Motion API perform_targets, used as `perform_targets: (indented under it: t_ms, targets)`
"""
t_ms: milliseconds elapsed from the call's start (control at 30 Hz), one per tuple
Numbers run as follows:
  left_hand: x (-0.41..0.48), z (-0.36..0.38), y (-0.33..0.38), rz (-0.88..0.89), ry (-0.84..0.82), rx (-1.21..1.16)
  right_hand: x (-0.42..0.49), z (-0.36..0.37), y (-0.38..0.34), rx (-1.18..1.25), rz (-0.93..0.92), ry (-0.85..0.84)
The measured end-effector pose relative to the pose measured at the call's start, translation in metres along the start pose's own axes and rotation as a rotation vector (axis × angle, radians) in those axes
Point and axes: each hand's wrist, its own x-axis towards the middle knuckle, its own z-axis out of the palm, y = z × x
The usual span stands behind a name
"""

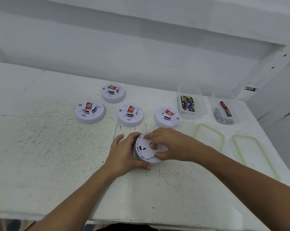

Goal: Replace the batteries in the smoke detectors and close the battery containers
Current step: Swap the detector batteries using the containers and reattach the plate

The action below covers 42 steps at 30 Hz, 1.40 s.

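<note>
My left grip (124, 155) clasps the rim of the upturned smoke detector (145, 150) from its left, steadying it on the surface (57, 147), while my right grip (167, 145), directly above, pinches its back face, presumably at the battery cover.
</note>
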Motion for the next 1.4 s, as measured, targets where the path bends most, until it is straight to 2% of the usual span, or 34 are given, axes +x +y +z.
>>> perform_targets:
  t_ms: [367,833,1200,1400]
  targets:
    - [0.001,-0.002,0.002,0.007,0.0,-0.044,-0.002,-0.003,0.002,0.093,-0.042,-0.046]
    - [0.001,-0.003,0.005,0.003,-0.002,-0.035,-0.003,0.006,0.015,0.208,-0.058,-0.019]
    - [0.001,-0.003,0.005,-0.001,-0.016,-0.029,-0.005,0.018,0.007,0.225,0.038,0.033]
    - [0.003,-0.003,0.004,0.0,-0.016,-0.01,-0.005,0.025,0.012,0.259,-0.068,0.076]
